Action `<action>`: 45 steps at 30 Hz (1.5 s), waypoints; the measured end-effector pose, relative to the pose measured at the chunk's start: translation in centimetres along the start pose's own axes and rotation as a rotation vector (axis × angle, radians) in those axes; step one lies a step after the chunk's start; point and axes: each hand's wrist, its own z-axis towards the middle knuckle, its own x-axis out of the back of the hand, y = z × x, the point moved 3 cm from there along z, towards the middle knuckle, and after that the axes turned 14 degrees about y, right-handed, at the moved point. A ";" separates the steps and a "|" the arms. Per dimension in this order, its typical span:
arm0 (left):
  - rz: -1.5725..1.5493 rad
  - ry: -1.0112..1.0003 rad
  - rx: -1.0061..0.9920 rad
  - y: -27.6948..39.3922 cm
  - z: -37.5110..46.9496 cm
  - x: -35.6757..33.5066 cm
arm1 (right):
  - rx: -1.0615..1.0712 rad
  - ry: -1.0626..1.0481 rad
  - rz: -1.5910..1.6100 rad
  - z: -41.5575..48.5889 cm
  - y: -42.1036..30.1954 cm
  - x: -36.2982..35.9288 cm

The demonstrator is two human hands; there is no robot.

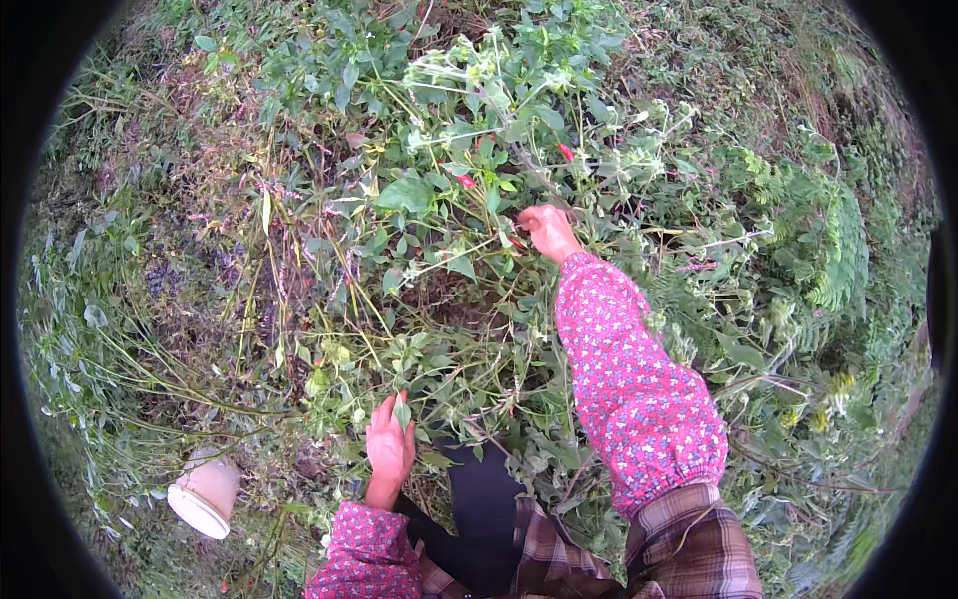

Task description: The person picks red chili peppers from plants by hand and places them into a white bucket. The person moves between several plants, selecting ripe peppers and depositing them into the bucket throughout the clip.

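My right hand [550, 230] reaches into a leafy chili pepper plant, its fingers bent close to a red chili pepper [516, 241]; whether they grip anything cannot be told. Above it, more red chili peppers [465, 181] hang among the green leaves, one of them [566, 152] farther up and to the right. My left hand [391, 442] is low in the picture at the plant's lower leaves, a green leaf lying over its fingers. Its fingertips are partly covered by foliage, so a hold on a stem cannot be told. Both forearms wear pink floral sleeves.
A whitish plastic bucket [202, 496] stands tilted among weeds at the lower left. Fern fronds [838, 254] grow at the right. Dry branching weed stalks [516, 142] cross above my right hand. Thin leafy branches [187, 393] spread at the left.
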 end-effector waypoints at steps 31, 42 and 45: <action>-0.093 0.002 0.143 -0.8 -0.9 0.0 | -0.046 -0.758 -0.762 -1.5 13.7 -10.7; -0.102 0.024 0.126 -0.5 0.2 0.1 | -0.127 -0.353 -0.646 -2.6 10.6 -8.4; -0.117 0.081 0.131 0.7 1.3 1.1 | -0.108 -0.218 -0.612 -2.4 8.6 -7.2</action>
